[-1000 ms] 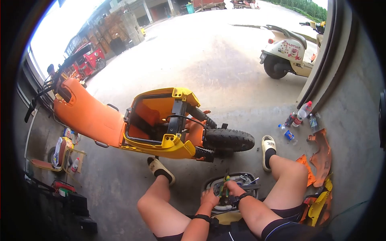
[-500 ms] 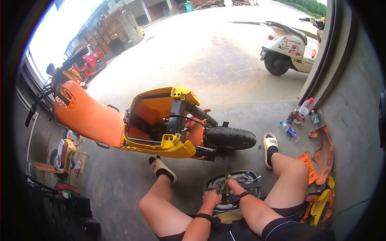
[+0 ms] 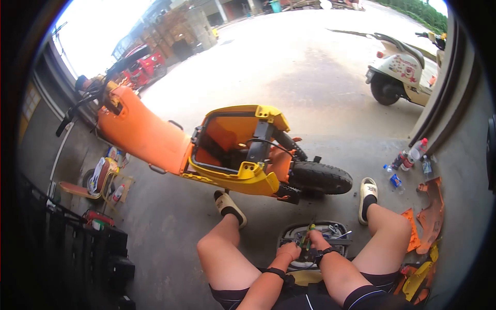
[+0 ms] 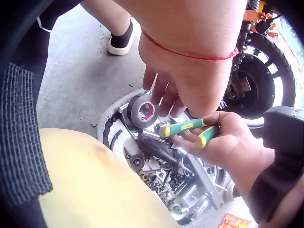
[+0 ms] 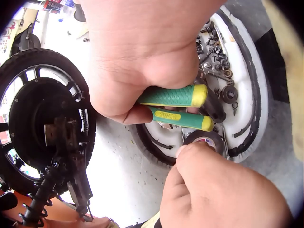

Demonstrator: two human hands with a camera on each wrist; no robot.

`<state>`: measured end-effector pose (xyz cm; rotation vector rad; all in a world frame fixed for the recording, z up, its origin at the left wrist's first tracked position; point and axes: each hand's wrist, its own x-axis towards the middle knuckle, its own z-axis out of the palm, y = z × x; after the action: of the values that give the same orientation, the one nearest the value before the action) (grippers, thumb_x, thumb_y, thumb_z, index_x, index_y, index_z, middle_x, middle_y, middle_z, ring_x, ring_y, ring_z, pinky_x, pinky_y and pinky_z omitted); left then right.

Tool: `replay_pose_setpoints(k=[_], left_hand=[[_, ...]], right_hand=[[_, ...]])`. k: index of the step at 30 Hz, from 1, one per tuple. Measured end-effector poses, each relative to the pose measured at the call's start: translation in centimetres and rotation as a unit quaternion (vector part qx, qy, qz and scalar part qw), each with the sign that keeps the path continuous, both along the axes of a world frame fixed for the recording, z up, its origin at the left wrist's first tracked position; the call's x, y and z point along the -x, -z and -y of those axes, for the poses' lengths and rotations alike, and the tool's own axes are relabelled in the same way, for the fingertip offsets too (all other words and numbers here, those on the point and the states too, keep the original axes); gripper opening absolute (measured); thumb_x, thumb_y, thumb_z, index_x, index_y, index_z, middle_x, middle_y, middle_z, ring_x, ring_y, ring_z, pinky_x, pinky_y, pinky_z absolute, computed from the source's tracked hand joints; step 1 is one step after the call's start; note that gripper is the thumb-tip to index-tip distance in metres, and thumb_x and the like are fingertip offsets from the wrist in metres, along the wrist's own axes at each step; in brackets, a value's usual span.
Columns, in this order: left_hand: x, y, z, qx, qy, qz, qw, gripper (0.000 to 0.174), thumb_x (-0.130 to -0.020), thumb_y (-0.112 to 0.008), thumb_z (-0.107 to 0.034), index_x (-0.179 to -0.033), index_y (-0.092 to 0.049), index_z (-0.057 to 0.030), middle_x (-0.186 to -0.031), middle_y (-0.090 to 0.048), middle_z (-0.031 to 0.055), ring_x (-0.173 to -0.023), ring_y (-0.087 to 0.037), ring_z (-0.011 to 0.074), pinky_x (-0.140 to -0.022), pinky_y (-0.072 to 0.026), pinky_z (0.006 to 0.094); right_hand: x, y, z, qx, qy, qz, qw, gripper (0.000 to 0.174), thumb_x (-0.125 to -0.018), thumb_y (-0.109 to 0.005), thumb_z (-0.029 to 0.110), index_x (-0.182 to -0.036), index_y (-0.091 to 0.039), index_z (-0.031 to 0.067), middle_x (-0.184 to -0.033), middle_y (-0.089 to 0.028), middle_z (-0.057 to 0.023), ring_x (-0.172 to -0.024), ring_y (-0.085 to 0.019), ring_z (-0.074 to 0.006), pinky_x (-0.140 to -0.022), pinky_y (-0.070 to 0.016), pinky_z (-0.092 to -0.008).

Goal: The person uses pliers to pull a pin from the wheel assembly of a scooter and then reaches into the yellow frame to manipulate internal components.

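Observation:
My right hand (image 3: 316, 241) grips a pair of pliers (image 5: 173, 97) by its green and yellow handles, seen in both wrist views. Close beside it, my left hand (image 3: 289, 251) is held near the pliers' head with bent fingers; its thumb lies against the index finger in the right wrist view. I cannot tell what, if anything, it pinches. Both hands are over an upturned pale shell with a padded rim (image 5: 248, 66), like a scooter seat's underside. Inside lie a roll of black tape (image 4: 144, 112), a dark-handled screwdriver (image 4: 156, 148) and many screws and small parts (image 4: 159, 185).
Ahead stands an orange and yellow scooter (image 3: 150, 139) with its body opened and rear wheel (image 3: 323, 178) towards me. Orange panels (image 3: 433, 212) and bottles (image 3: 408, 157) are on the floor at the right. A folding chair (image 3: 85, 188) stands left; a white scooter (image 3: 398, 70) is outside.
The head view has swung left, so the scene sits further right. My left hand's fingers look more gathered than a second ago, while my right hand still holds the pliers over the shell.

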<state>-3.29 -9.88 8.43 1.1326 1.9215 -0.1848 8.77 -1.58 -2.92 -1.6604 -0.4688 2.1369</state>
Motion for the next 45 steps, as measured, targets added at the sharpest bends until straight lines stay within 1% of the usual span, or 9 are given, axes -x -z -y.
replay_pose_setpoints(k=[4, 10, 17, 20, 24, 28, 33, 43, 45], left_hand=[[0.3, 0.3, 0.0, -0.007, -0.025, -0.013, 1.0, 0.045, -0.087, -0.049, -0.031, -0.124, -0.065, -0.0098, -0.127, -0.064, 0.0164, -0.119, -0.06, 0.0357, -0.102, -0.0459, 0.0462], [0.2, 0.7, -0.6, -0.089, -0.084, 0.002, 0.992, 0.044, -0.082, -0.057, -0.027, -0.122, -0.059, -0.0072, -0.12, -0.064, 0.0228, -0.113, -0.059, 0.0405, -0.096, -0.0477, 0.0486], [-0.1, 1.4, -0.4, -0.127, -0.086, -0.014, 0.988, 0.056, -0.084, -0.059, -0.03, -0.135, -0.05, -0.0091, -0.134, -0.054, 0.0198, -0.121, -0.055, 0.038, -0.1, -0.0466, 0.048], [0.0, 2.1, -0.4, -0.146, -0.1, -0.009, 0.984, 0.061, -0.082, -0.062, -0.033, -0.137, -0.049, -0.0105, -0.134, -0.053, 0.0207, -0.121, -0.055, 0.0385, -0.1, -0.0464, 0.0475], [-0.3, 2.1, -0.7, -0.141, -0.081, -0.026, 0.986, 0.059, -0.083, -0.062, -0.033, -0.136, -0.049, -0.0095, -0.129, -0.055, 0.0212, -0.118, -0.056, 0.0393, -0.099, -0.047, 0.0477], [-0.1, 1.6, -1.3, -0.133, -0.109, -0.021, 0.985, 0.053, -0.087, -0.06, -0.034, -0.133, -0.053, -0.0086, -0.123, -0.056, 0.0217, -0.116, -0.056, 0.0405, -0.098, -0.0468, 0.0479], [0.5, 2.5, -0.8, -0.145, -0.122, -0.021, 0.982, 0.054, -0.088, -0.059, -0.035, -0.134, -0.055, -0.0089, -0.127, -0.055, 0.0253, -0.116, -0.056, 0.0424, -0.099, -0.0461, 0.0477], [0.8, 3.3, -1.7, -0.146, -0.14, -0.033, 0.979, 0.057, -0.086, -0.062, -0.035, -0.132, -0.053, -0.0028, -0.126, -0.055, 0.0258, -0.117, -0.055, 0.0424, -0.1, -0.0451, 0.0457], [0.9, 3.5, -2.1, -0.143, -0.148, -0.014, 0.979, 0.057, -0.086, -0.063, -0.034, -0.131, -0.052, -0.0013, -0.128, -0.055, 0.0267, -0.118, -0.055, 0.0426, -0.1, -0.0449, 0.0457]], right_hand=[[0.4, -1.0, -0.5, 0.03, 0.009, -0.018, 0.999, 0.024, -0.071, -0.052, -0.003, -0.095, -0.053, 0.0009, -0.088, -0.051, -0.0157, -0.075, -0.056, -0.0348, -0.067, -0.0521, -0.0564], [1.1, -2.0, -1.2, -0.008, -0.038, -0.114, 0.993, 0.053, -0.071, -0.052, -0.004, -0.119, -0.05, 0.0162, -0.085, -0.053, -0.0065, -0.074, -0.055, -0.0224, -0.066, -0.0514, -0.0474], [1.7, -3.6, -2.6, 0.018, -0.019, -0.146, 0.989, 0.055, -0.072, -0.049, -0.009, -0.121, -0.052, 0.0153, -0.096, -0.054, -0.0014, -0.078, -0.057, -0.0207, -0.077, -0.0561, -0.0487], [1.6, -4.3, -2.7, 0.019, -0.004, -0.141, 0.99, 0.048, -0.069, -0.051, -0.006, -0.113, -0.055, 0.0136, -0.086, -0.053, -0.0031, -0.077, -0.056, -0.0202, -0.075, -0.0555, -0.0442], [1.5, -2.7, -2.8, 0.027, -0.028, -0.162, 0.986, 0.05, -0.071, -0.051, -0.006, -0.117, -0.055, 0.0136, -0.087, -0.053, -0.0016, -0.079, -0.057, -0.018, -0.076, -0.0568, -0.0423], [2.0, -2.4, -3.1, 0.011, -0.016, -0.176, 0.984, 0.053, -0.071, -0.05, -0.007, -0.119, -0.055, 0.0133, -0.092, -0.056, -0.0014, -0.083, -0.059, -0.0183, -0.076, -0.057, -0.0405], [2.3, -2.3, -4.2, 0.023, -0.004, -0.181, 0.983, 0.062, -0.07, -0.047, -0.009, -0.127, -0.053, 0.0137, -0.112, -0.061, -0.0043, -0.099, -0.063, -0.023, -0.075, -0.0576, -0.0372], [2.7, -1.0, -4.1, 0.019, -0.004, -0.251, 0.968, 0.074, -0.066, -0.045, -0.012, -0.136, -0.05, 0.0136, -0.129, -0.06, -0.009, -0.112, -0.062, -0.0284, -0.081, -0.0565, -0.0363], [2.6, -1.3, -4.2, 0.025, -0.013, -0.276, 0.961, 0.087, -0.064, -0.04, -0.011, -0.147, -0.037, 0.0119, -0.136, -0.054, -0.0144, -0.116, -0.059, -0.0313, -0.086, -0.0558, -0.0363]])
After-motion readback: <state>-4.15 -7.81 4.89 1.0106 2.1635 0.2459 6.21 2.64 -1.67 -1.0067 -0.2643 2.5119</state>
